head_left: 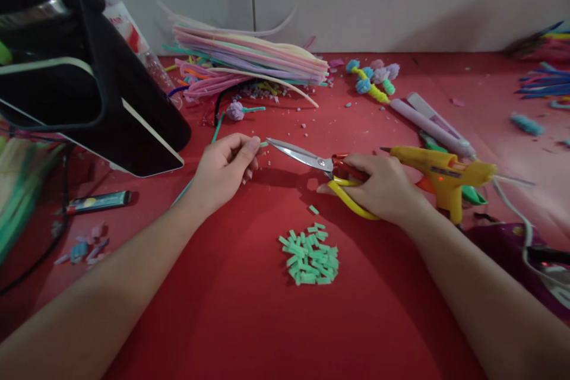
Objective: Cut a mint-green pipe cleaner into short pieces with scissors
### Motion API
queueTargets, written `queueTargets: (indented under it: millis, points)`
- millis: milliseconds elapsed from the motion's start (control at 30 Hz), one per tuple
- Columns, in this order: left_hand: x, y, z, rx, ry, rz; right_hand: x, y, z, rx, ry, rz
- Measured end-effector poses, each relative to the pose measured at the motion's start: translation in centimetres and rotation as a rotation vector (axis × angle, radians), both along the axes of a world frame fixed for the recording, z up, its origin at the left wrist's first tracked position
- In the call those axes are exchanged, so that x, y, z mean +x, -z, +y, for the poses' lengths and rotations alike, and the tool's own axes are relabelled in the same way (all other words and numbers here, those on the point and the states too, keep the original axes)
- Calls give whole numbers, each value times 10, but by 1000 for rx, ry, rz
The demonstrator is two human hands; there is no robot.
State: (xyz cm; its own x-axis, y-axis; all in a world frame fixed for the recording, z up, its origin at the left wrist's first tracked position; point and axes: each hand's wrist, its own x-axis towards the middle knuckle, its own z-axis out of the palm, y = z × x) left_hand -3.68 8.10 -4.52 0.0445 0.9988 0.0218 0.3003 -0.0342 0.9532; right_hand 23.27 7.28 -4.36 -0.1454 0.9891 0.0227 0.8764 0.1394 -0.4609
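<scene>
Between its thumb and fingers, my left hand (pixel 231 169) pinches a green pipe cleaner (pixel 263 144), whose short tip sticks out to the right. A longer green length shows behind the left wrist. My right hand (pixel 378 187) is closed round the handles, one red and one yellow, of a pair of scissors (pixel 303 156). The blades look nearly together, and their points lie right beside the pipe cleaner's tip. Below the hands, a small heap of cut green pieces (pixel 312 255) lies on the red table (pixel 249 309), with one piece apart above it.
A bundle of pastel pipe cleaners (pixel 253 56) lies at the back. A large black object (pixel 133 89) and a plastic bottle (pixel 133 35) stand left. To the right are a yellow glue gun (pixel 445 172) with a cord, a lilac flat iron (pixel 430 124) and fluffy pompoms (pixel 374 76).
</scene>
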Motion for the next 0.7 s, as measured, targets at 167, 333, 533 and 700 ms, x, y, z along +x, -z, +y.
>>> queueTargets:
  millis: [167,333,533,700]
  points:
    - [-2,2,2,10,9,-47,0,-1,0,-11,4,-15]
    - [-2,4,1,17,1,-48,0,-1,1,-35,5,-35]
    - [-1,3,2,26,22,-61,0,1,1,-16,7,-31]
    - [-2,5,3,35,23,-85,0,1,2,-6,0,-35]
